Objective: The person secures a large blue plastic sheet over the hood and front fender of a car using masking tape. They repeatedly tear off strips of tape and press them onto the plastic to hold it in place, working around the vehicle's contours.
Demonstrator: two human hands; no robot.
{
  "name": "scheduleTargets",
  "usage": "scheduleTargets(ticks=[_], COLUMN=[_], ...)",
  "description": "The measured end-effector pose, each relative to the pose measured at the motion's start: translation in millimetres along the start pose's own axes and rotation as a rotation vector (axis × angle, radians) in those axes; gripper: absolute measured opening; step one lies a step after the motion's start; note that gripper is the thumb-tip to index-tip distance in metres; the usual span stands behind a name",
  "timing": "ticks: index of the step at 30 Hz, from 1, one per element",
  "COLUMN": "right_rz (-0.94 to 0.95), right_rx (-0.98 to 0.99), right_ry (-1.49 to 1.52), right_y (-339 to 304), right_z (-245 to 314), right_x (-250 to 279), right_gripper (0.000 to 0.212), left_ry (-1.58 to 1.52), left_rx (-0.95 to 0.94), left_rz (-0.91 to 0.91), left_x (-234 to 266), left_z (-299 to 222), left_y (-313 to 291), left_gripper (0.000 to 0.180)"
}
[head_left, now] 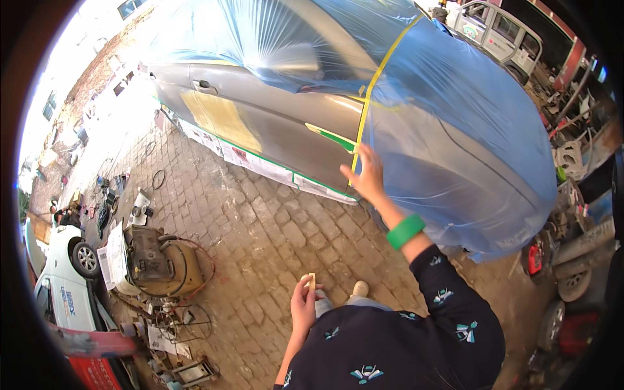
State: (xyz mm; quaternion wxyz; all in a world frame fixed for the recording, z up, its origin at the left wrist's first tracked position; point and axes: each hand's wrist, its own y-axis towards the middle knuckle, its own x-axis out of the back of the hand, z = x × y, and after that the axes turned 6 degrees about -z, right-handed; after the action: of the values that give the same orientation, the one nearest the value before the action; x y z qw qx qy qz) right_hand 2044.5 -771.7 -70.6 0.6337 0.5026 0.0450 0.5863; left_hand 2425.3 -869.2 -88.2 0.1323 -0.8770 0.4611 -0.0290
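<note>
A car stands before me, its grey door bare and its front covered with blue plastic film. Yellow masking tape runs along the film's edge. My right hand is at the lower part of that tape, thumb and fingers apart, against or just over the panel. A green tape patch with a yellow border lies on the door beside its fingertips. Around my right forearm sits a green ring, like a tape roll. Low near my body, my left hand is closed on a small flat tan piece.
Green tape and paper line the door's bottom edge above brick paving. A tan machine with hoses stands left, near a pale car. Scrap parts pile up at the right, and a white van is parked behind.
</note>
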Motion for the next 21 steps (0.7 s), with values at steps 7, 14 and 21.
scheduleTargets(ticks=[7,14,21], right_rz=[0.0,0.405,0.345], right_rx=[0.143,-0.003,-0.047], right_ry=[-0.453,-1.043,-1.157], right_y=[120.5,115.0,117.7], right_z=[-28.8,7.5,-10.2], right_x=[-69.2,-38.9,-67.1], right_gripper=[0.088,0.083,0.073], left_ry=[0.02,0.096,0.057], left_rx=[-0.046,-0.062,-0.022], left_rz=[-0.15,-0.275,-0.312], left_x=[40.6,99.9,150.7], left_z=[6.9,-23.0,-40.1], left_y=[29.0,82.6,121.7], left_gripper=[0.034,0.034,0.033])
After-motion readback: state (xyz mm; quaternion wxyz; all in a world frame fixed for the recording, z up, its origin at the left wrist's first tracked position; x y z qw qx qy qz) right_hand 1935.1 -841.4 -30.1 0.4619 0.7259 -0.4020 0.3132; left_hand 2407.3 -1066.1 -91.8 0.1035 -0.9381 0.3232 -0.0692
